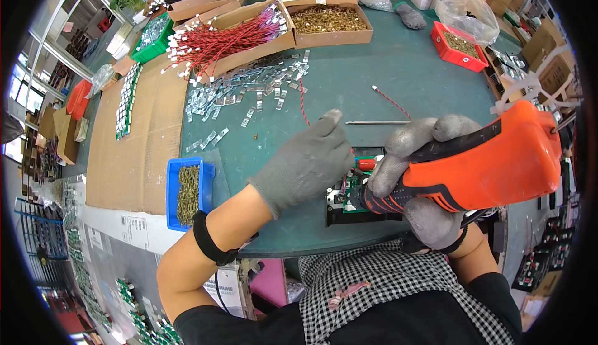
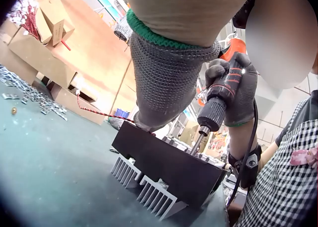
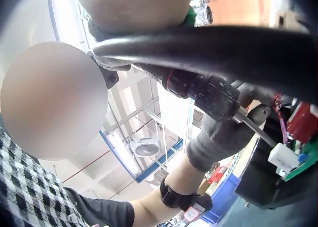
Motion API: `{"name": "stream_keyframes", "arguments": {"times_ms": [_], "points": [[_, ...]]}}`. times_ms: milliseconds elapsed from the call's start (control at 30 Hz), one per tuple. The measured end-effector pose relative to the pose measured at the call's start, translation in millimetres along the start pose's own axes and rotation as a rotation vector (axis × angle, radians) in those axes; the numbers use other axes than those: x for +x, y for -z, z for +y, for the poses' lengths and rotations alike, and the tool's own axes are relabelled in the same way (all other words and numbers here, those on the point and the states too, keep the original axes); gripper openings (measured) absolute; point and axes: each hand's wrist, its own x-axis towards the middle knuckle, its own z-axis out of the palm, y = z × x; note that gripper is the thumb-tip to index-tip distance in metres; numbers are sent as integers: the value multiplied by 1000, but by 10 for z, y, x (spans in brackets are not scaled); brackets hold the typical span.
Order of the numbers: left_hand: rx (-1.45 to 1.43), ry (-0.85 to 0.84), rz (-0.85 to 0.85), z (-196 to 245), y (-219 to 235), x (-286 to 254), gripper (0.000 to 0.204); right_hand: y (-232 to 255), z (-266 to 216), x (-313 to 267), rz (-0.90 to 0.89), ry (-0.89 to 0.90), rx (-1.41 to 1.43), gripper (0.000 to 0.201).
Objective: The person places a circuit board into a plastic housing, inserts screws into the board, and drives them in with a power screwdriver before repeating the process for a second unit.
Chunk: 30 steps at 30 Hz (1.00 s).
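Note:
A black finned heat-sink block (image 1: 358,216) carrying a green circuit board (image 1: 352,186) sits at the table's near edge. My gloved left hand (image 1: 305,164) rests on its left side and pinches a red twisted wire (image 1: 303,105) against the board. From the left wrist view, the wire (image 2: 99,113) runs out from under the left hand (image 2: 164,78) above the block (image 2: 169,167). My gloved right hand (image 1: 398,158) grips an orange and black electric screwdriver (image 1: 492,164). The screwdriver's bit (image 2: 196,142) points down onto the board. The right wrist view shows the bit (image 3: 253,128) beside a white connector (image 3: 283,157).
A blue bin of brass screws (image 1: 187,192) stands left of my left arm. Metal clips (image 1: 249,96) lie scattered mid-table, with a loose rod (image 1: 377,122) and a red wire (image 1: 391,101) beyond the block. Boxes of red wires (image 1: 230,37) and brass parts (image 1: 329,20) and a red bin (image 1: 460,46) line the back.

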Motion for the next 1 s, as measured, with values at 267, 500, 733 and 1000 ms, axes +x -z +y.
{"name": "stream_keyframes", "arguments": {"times_ms": [267,500,733,1000], "points": [[104,-3,24,2,2,12,11,-25,-105,-15,15,-32,-35,68],[150,1,-6,18,28,20,9,74,-140,37,-136,-34,-132,68],[159,7,-91,9,64,27,10,2,-186,9,-64,-31,-265,71],[227,-26,-101,-5,0,34,5,102,-175,52,-103,40,-68,79]]}}
